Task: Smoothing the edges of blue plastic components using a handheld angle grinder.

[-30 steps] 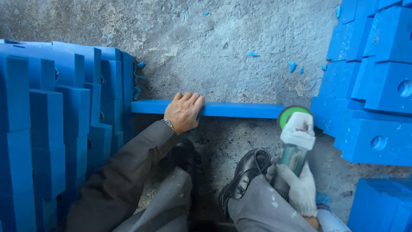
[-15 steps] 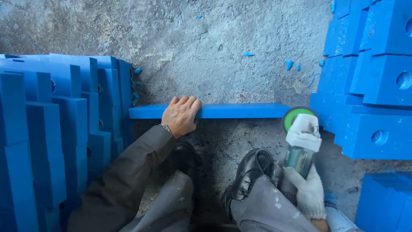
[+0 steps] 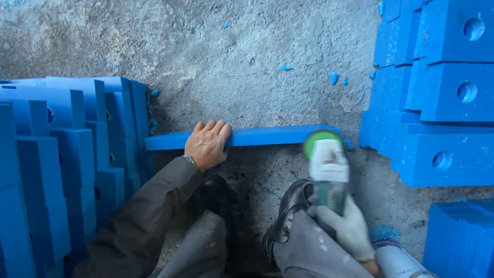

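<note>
We press our left hand (image 3: 207, 144) flat on the long blue strip (image 3: 267, 137), palm down and fingers spread over its far edge, so this grip is an open pressing hold and not a closed one. The strip lies on the concrete floor (image 3: 231, 62), running from the stack of blue blocks (image 3: 62, 170) beside our left arm toward the pile of blue blocks with round holes (image 3: 442, 103) on the other side.

Our right hand (image 3: 347, 229), in a pale work glove, is wrapped fully around the body of the angle grinder (image 3: 328, 172). Compared with half a second ago, the grinder now looks smeared with motion, and its green guard (image 3: 320, 140) sits right at the strip's right end, touching or almost touching it; the blur keeps us from telling which. The left hand stays where it was on the strip, about a third of the way from its left end, and the strip itself has not shifted.

We judge that the tool is meeting the end of the strip while the left hand pins it down. Blue chips (image 3: 334, 78) lie scattered on the floor beyond the strip. Our black shoe (image 3: 288, 213) rests on the floor just on our side of the strip, below the grinder.
</note>
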